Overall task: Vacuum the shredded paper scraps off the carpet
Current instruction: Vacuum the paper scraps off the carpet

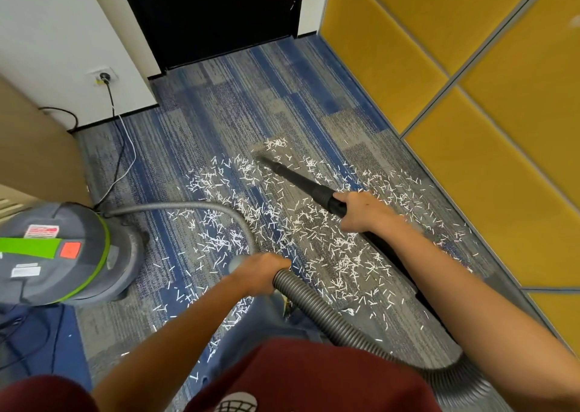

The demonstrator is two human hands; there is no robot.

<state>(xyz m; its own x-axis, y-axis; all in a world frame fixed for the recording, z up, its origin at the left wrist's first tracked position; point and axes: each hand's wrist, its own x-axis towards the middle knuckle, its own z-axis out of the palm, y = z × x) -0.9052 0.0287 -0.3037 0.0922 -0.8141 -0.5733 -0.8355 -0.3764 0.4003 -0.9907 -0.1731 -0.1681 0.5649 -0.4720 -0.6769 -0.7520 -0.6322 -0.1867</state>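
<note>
The shredded paper scraps (314,232) lie scattered over the carpet (194,123) across the middle of the frame. They are thin, featherlight slivers that should lift easily, though some may cling to the pile. The right hand (361,210) grips the stiff black wand (301,182) at its thick collar, a sound hold for steering the tip, which is down among the scraps at upper centre. The left hand (260,270) holds the ribbed hose (314,305), which looks flexible and runs from the canister (53,251) at left.

Ahead: open carpet (238,104) up to the door (213,13).
Left: canister (56,251), cord (110,97).
Middle: hose (317,305) loops across.
Right: yellow wall (470,129).
</note>
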